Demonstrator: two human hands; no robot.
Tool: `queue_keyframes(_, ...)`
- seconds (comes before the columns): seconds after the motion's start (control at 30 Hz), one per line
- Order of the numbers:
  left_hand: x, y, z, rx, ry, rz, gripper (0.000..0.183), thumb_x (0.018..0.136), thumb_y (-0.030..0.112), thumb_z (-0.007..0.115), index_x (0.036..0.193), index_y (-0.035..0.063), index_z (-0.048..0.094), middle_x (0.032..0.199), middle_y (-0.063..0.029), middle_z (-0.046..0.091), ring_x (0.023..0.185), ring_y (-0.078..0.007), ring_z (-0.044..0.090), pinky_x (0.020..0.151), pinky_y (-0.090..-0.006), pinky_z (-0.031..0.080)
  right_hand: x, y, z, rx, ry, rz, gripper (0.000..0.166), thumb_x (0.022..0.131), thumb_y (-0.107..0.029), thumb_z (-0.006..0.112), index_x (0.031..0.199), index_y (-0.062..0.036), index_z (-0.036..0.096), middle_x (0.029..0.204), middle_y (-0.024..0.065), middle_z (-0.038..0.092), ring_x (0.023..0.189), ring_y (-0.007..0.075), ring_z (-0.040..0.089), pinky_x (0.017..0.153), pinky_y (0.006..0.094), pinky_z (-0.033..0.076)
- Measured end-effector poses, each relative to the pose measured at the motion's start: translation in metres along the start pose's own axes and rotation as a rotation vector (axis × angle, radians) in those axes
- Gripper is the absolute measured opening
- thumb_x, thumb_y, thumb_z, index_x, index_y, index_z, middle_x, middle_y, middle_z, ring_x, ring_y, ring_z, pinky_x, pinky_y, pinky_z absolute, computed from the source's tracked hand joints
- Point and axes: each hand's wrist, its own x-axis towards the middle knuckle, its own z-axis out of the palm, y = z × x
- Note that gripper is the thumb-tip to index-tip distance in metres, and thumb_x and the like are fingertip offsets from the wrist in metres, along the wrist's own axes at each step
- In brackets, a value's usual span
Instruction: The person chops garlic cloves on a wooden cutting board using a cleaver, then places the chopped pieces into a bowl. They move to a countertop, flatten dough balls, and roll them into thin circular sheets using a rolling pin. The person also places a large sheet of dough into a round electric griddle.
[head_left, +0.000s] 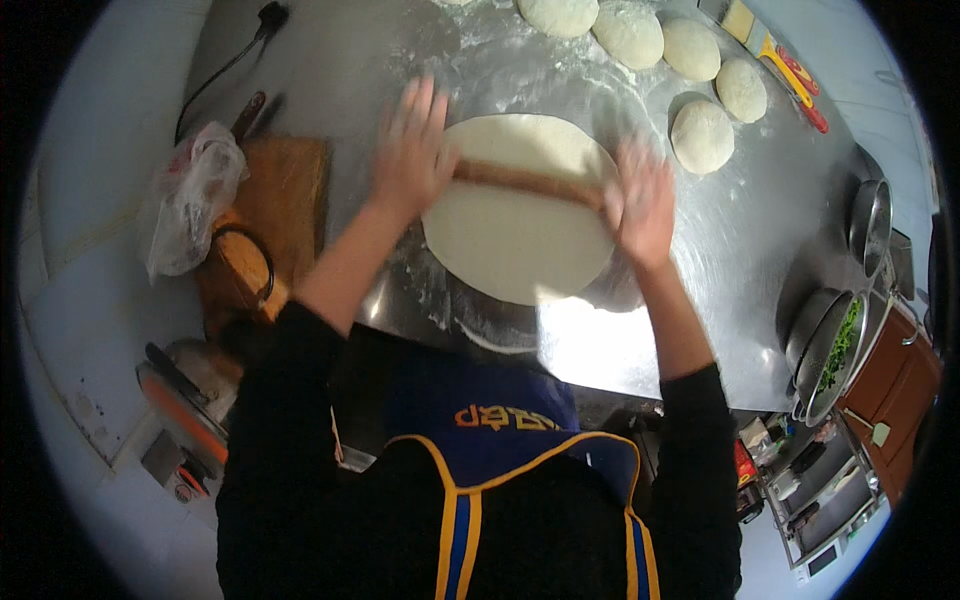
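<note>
A wide round sheet of dough (517, 247) lies flat on the steel worktop (360, 225). Across its upper half runs a wooden rolling pin (529, 182), blurred by motion and tilted slightly down to the right. My left hand (414, 146) holds the pin's left end under the palm, its fingers stretched forward. At the other end, my right hand (643, 199) covers the pin in the same way, also blurred. Both pin ends are hidden beneath the hands. Loose flour (487, 341) marks the steel along the dough's near edge.
Several floured dough balls (703, 137) sit at the upper right, near a yellow-handled brush (784, 64). A wooden board (289, 202) and a plastic bag (199, 199) are at left. Metal bowls (817, 330), one with chopped greens (840, 345), stand at right. A black plug (271, 16) lies upper left.
</note>
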Motion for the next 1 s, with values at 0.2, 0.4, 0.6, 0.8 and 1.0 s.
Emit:
queue_keyframes(0.2,0.09,-0.024,0.005,0.004,0.143,0.104,0.053,0.088,0.025,0.046,0.134,0.0029,0.033,0.142,-0.018,0.027,0.13,-0.0332,0.028,0.105,-0.0469,0.023,0.085,0.029,0.017,-0.048,0.357,0.021,0.057,0.084,-0.023,0.057,0.13,0.0024,0.037,0.13,0.0262,0.04,0.118,0.041,0.04,0.102,0.0501,0.028)
queue_keyframes(0.4,-0.073,0.007,0.0,-0.137,-0.304,-0.047,0.062,0.085,0.028,0.049,0.137,0.0014,0.027,0.143,-0.0193,0.025,0.133,-0.0335,0.024,0.106,-0.054,0.016,-0.075,-0.025,-0.001,0.037,-0.326,0.037,0.073,0.076,-0.028,0.065,0.133,0.0033,0.032,0.14,0.0262,0.027,0.128,0.0374,0.031,0.103,0.0508,0.027)
queue_keyframes(0.6,0.155,-0.027,0.006,0.0,0.223,0.17,0.049,0.087,0.024,0.049,0.129,0.0009,0.04,0.135,-0.0191,0.038,0.123,-0.0365,0.037,0.102,-0.0484,0.027,0.141,0.059,0.014,-0.152,0.405,-0.025,0.055,0.087,-0.027,0.052,0.131,0.0023,0.036,0.13,0.0249,0.041,0.115,0.042,0.042,0.102,0.0469,0.03)
queue_keyframes(0.8,0.046,-0.011,0.016,0.052,-0.108,0.126,0.046,0.088,0.02,0.048,0.129,0.0023,0.04,0.137,-0.0185,0.036,0.127,-0.0325,0.033,0.102,-0.0468,0.028,0.035,0.011,0.012,-0.087,-0.004,0.023,0.054,0.083,-0.022,0.056,0.128,0.0046,0.04,0.132,0.0235,0.04,0.12,0.038,0.04,0.104,0.0468,0.028)
queue_keyframes(1.0,0.028,-0.009,-0.017,-0.225,0.008,0.084,0.042,0.09,0.029,0.045,0.12,0.0017,0.053,0.116,-0.0201,0.057,0.118,-0.0355,0.046,0.102,-0.0478,0.028,0.022,0.004,-0.02,-0.14,-0.103,-0.088,0.042,0.081,-0.022,0.056,0.117,-0.0009,0.053,0.124,0.024,0.048,0.12,0.0341,0.043,0.103,0.0473,0.028)
